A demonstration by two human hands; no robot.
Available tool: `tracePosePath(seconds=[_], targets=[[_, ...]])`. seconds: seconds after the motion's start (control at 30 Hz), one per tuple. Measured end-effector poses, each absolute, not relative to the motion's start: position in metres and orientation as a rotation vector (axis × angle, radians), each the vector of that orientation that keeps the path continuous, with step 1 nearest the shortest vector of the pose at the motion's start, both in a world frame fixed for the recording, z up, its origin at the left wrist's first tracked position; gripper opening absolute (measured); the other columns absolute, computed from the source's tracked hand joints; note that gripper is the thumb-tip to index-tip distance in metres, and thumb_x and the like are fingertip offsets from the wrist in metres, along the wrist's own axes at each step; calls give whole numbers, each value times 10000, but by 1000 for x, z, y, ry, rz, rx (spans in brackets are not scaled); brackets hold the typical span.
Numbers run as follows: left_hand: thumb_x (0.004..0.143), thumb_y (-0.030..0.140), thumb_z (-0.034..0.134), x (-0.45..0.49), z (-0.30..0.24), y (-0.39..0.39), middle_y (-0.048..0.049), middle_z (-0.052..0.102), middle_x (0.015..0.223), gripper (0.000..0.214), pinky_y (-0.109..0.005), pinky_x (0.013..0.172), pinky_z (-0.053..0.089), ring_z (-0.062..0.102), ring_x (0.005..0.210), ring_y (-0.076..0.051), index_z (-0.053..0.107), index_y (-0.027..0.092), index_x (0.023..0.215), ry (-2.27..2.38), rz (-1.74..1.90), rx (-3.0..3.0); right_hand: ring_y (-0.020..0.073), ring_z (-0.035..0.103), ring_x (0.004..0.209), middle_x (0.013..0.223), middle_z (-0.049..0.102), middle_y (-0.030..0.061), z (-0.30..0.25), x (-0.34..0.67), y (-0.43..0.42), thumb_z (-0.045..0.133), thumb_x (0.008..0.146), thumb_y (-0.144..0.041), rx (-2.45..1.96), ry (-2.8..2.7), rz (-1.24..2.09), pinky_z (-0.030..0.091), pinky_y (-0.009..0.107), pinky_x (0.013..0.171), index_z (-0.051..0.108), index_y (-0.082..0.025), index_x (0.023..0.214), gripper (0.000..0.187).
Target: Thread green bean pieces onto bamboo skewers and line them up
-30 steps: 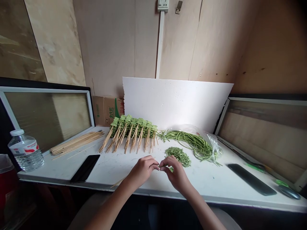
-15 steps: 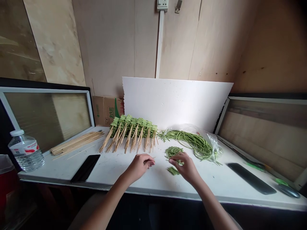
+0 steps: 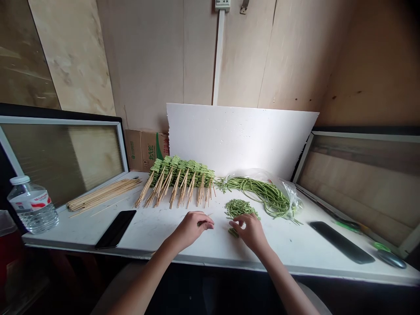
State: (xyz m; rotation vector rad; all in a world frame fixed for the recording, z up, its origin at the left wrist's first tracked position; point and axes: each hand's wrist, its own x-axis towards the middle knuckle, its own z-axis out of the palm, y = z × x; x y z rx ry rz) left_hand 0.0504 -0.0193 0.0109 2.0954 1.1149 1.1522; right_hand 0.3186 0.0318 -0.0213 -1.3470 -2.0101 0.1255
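My left hand (image 3: 193, 228) is closed in a pinch above the white table. A thin pale tip by its fingers looks like the end of a bamboo skewer; the fingers hide most of it. My right hand (image 3: 251, 229) pinches thumb and forefinger together, and whatever lies between them is too small to make out. Beyond the right hand is a pile of cut green bean pieces (image 3: 241, 206). A smaller group of bean pieces (image 3: 233, 232) lies partly hidden under its fingers. Farther back, skewered green beans (image 3: 183, 168) are stacked with their sticks pointing toward me.
Loose bamboo skewers (image 3: 105, 195) and a phone (image 3: 116, 229) lie at left, near a water bottle (image 3: 33, 205). Long green beans (image 3: 267, 194) spill from a clear bag at right. A dark flat object (image 3: 341, 242) and a mouse (image 3: 391, 258) lie at far right.
My right hand has lowered slightly and moved a little left, now covering more of the small bean group. My left hand stays nearly in place. The view has shifted slightly.
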Motion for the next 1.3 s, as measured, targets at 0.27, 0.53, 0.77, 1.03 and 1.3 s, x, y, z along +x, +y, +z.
tracePosePath(seconds=[0.27, 0.53, 0.77, 1.03, 1.3], targets=[[964, 113, 537, 61, 10, -26, -33, 735, 928, 563, -281, 825, 550, 682, 834, -160, 547, 258, 1508, 1108, 1112, 2078, 232, 693, 842, 968, 789, 76, 13, 280, -5, 611, 957, -592, -974, -1996, 744, 487, 313, 662, 800, -238, 971, 401], [958, 172, 607, 60, 20, -29, -43, 771, 995, 388, -305, 858, 547, 722, 904, -192, 680, 250, 1331, 1175, 1139, 2113, 224, 645, 766, 864, 763, 70, 12, 282, -5, 600, 970, -559, -970, -1898, 651, 491, 330, 656, 787, -238, 903, 377], [944, 155, 637, 62, 23, -30, -43, 783, 923, 186, -289, 770, 534, 712, 841, -196, 784, 216, 1039, 1208, 1206, 2168, 236, 623, 834, 877, 731, 58, 17, 277, -11, 684, 941, -511, -884, -1955, 537, 485, 346, 681, 756, -267, 959, 255], [943, 155, 661, 64, 29, -34, -30, 791, 890, 176, -291, 774, 492, 688, 825, -198, 815, 231, 984, 1204, 1186, 2209, 250, 579, 862, 882, 692, 70, 13, 266, -18, 593, 1013, -390, -810, -1989, 427, 471, 389, 773, 684, -262, 941, 173], [880, 38, 630, 68, 20, -32, -18, 771, 763, 273, -306, 815, 483, 650, 746, -185, 814, 219, 790, 1178, 1146, 2285, 249, 557, 856, 821, 680, 56, 7, 262, -19, 578, 937, -154, -773, -1947, 493, 457, 380, 782, 680, -245, 837, 169]])
